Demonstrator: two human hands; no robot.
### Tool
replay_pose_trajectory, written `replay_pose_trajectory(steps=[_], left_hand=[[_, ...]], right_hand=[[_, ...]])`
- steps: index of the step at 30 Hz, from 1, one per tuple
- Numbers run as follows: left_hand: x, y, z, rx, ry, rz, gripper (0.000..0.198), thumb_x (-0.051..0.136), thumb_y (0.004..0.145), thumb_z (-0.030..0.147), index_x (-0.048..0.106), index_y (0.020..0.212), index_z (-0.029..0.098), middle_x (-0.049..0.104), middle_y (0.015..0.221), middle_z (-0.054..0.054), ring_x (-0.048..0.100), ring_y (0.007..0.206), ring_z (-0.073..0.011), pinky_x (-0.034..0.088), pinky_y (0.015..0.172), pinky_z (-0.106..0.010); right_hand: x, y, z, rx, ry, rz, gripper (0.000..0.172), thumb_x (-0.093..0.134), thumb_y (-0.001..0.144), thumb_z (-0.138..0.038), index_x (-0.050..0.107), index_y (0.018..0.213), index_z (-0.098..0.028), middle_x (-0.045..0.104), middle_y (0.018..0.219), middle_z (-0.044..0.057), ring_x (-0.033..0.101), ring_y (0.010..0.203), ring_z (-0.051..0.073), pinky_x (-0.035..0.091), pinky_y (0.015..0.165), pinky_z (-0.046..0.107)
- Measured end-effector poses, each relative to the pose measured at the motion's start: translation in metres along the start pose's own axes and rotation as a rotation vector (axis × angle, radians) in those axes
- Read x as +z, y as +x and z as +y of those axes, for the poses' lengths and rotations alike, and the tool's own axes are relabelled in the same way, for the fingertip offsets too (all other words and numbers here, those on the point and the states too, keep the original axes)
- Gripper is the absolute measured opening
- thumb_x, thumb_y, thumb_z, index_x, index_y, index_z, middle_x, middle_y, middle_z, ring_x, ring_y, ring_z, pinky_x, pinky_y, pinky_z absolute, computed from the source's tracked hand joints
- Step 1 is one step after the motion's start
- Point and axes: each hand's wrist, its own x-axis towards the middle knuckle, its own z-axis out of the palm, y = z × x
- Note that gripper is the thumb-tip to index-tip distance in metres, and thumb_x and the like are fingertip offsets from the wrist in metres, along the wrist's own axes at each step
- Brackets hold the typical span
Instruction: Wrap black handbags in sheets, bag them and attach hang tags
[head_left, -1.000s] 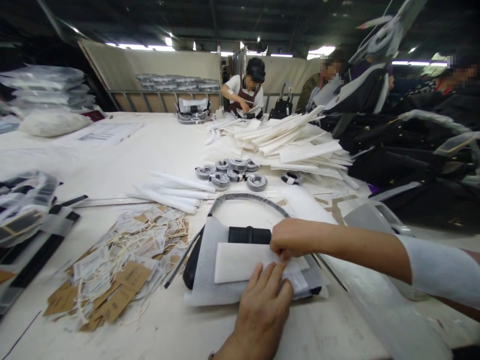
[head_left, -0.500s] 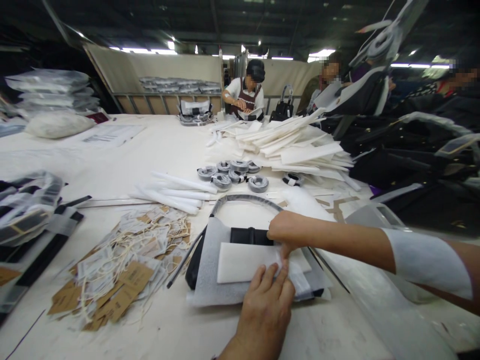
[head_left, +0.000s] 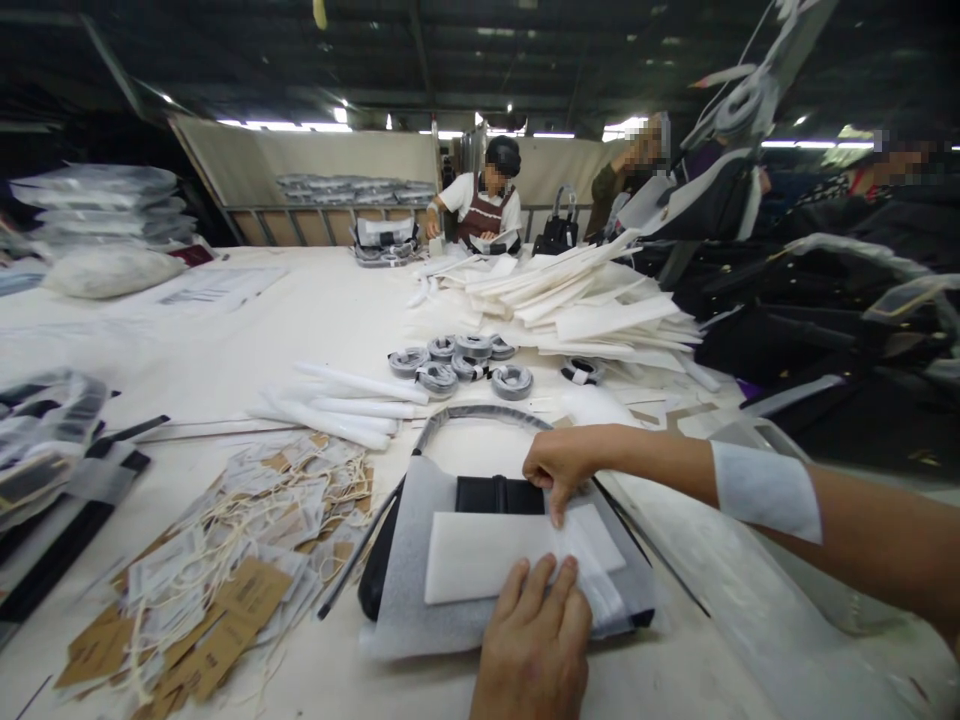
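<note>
A black handbag [head_left: 372, 580] lies on the table with its wrapped handle [head_left: 480, 412] arched away from me. Whitish tissue paper [head_left: 405, 630] covers much of its front, leaving a black flap with a strap [head_left: 480, 495] showing. Across the paper rests a white foam sheet [head_left: 480, 560], with a translucent piece [head_left: 596, 585] overlapping its right part. My left hand [head_left: 534, 635] lies flat with fingers spread, its tips on the sheet's lower edge. My right hand [head_left: 564, 470] has curled fingers, thumb pressing down on the sheet's upper edge; whatever its fingers hold is hidden.
Cardboard tags with strings [head_left: 240, 590] are heaped left of the bag. Beyond lie white foam rods [head_left: 337, 405], several wrapped coils [head_left: 512, 381] and a pile of white sheets [head_left: 585, 290]. A co-worker [head_left: 487, 200] works across the table. Black bags [head_left: 840, 350] crowd the right.
The view has shifted slightly, so the bag sits lower. My right thumb has moved a little away from my left fingertips, along the foam's upper edge. The co-worker's arm has moved outward.
</note>
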Motion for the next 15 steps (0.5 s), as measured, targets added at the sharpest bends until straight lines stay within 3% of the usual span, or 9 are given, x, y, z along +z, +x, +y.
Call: replay_pose_trajectory(steps=[5,8,10,12,15], left_hand=[[0.004,-0.001,-0.001,0.014,0.013,0.049,0.022,0.046,0.089,0.015,0.067,0.092,0.022,0.074,0.116,0.005,0.068,0.105,-0.0156,0.046,0.103,-0.027],[0.005,-0.001,-0.001,0.011,0.012,0.055,0.021,0.047,0.087,0.015,0.067,0.091,0.022,0.074,0.116,0.005,0.067,0.106,-0.0154,0.042,0.108,-0.027],[0.006,-0.002,-0.001,0.014,0.016,0.070,0.022,0.047,0.086,0.013,0.067,0.090,0.022,0.074,0.116,0.005,0.067,0.106,-0.0155,0.038,0.112,-0.027],[0.007,-0.002,-0.001,0.015,0.018,0.082,0.023,0.047,0.086,0.012,0.067,0.091,0.021,0.074,0.116,0.005,0.067,0.106,-0.0156,0.034,0.115,-0.027],[0.006,-0.002,0.000,0.002,0.012,0.071,0.023,0.046,0.087,0.013,0.068,0.092,0.021,0.074,0.118,0.005,0.067,0.106,-0.0154,0.030,0.118,-0.027]], right_hand=[[-0.002,0.011,0.024,-0.013,0.060,0.057,0.044,0.089,0.055,-0.047,0.071,0.083,-0.018,0.064,0.066,-0.006,0.053,0.057,0.010,0.033,0.053,0.020],[-0.008,0.001,0.032,0.012,0.035,0.193,0.028,0.081,0.070,-0.038,0.073,0.084,-0.016,0.070,0.074,0.000,0.059,0.067,0.014,0.039,0.061,0.022],[-0.008,-0.014,0.029,0.039,0.017,0.319,0.020,0.069,0.083,-0.034,0.074,0.088,-0.015,0.073,0.086,0.006,0.062,0.077,0.018,0.043,0.071,0.026],[-0.001,-0.031,0.018,0.060,0.020,0.418,0.025,0.059,0.092,-0.035,0.074,0.098,-0.016,0.074,0.099,0.010,0.064,0.089,0.021,0.044,0.081,0.029],[0.021,-0.052,-0.005,0.060,0.009,0.425,0.037,0.061,0.090,-0.047,0.074,0.109,-0.018,0.073,0.107,0.011,0.065,0.100,0.025,0.045,0.091,0.034]])
